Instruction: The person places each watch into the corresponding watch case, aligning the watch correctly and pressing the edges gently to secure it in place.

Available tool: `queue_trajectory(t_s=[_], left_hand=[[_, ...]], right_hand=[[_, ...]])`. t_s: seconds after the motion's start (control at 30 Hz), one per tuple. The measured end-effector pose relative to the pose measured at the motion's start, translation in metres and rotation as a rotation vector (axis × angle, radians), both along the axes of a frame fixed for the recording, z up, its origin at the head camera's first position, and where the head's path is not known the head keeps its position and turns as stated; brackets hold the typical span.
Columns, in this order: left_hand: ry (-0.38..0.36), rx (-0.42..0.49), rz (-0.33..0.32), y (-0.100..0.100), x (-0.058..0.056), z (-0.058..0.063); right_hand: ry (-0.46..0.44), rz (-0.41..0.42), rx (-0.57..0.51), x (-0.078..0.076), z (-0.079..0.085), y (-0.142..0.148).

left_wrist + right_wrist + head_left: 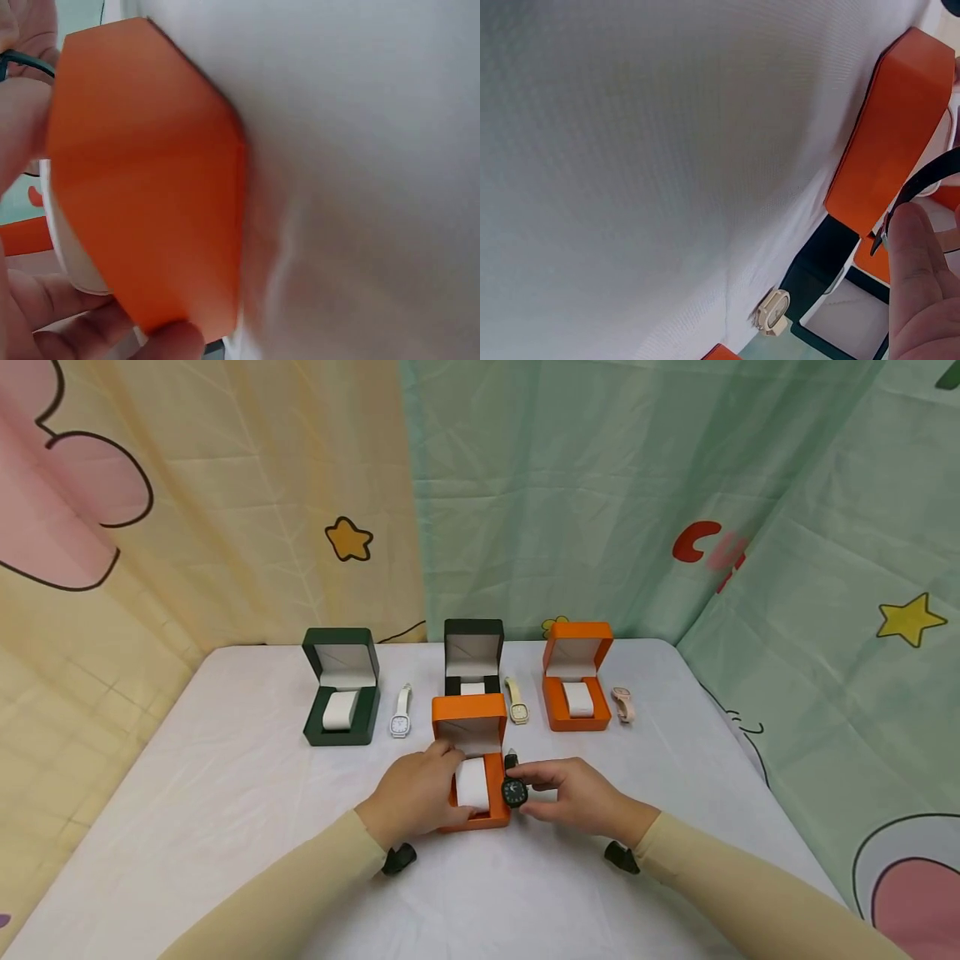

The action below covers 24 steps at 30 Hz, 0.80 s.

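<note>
In the head view, my left hand (420,789) grips the open orange watch box (470,707) from its left side, around a white cushion (472,785) inside. The left wrist view shows that box's orange outer wall (150,202) close up, with a fingertip over its edge. My right hand (577,793) pinches a black watch (514,792) just right of the box, its dark round dial facing up. In the right wrist view the curved black strap (930,172) shows by the fingers. Part of the cushion lies hidden behind my left hand.
Behind stand a green watch box (341,714), a dark box (474,652) partly covered by the front lid, and another orange box (577,677). Beside them lie a white watch (401,714), a cream watch (517,702) and a pink watch (623,704) on the white tablecloth (247,793).
</note>
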<state>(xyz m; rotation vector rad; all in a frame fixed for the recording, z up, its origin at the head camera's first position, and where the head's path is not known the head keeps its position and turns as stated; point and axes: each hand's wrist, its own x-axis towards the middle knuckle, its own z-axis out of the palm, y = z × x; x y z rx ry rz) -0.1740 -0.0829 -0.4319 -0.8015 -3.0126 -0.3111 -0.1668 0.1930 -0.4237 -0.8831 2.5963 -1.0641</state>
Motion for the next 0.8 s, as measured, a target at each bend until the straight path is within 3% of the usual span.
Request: queue_trajectory(t_s=[0.3,0.53,0.8], left_hand=[[-0.019,0.068,0.018,-0.0022,0.0017,0.0019],[-0.056,0.178,0.034,-0.0031,0.0014,-0.0002],[-0.067,0.221,0.049,-0.0053,0.0031,0.0010]], right_hand=[[0.010,0.002,-0.013,0.0006,0.0004,0.0005],[0.017,-0.003,-0.031,0.0011,0.0000,0.0003],[0.028,0.000,-0.067,0.0019,0.0001,0.0016]])
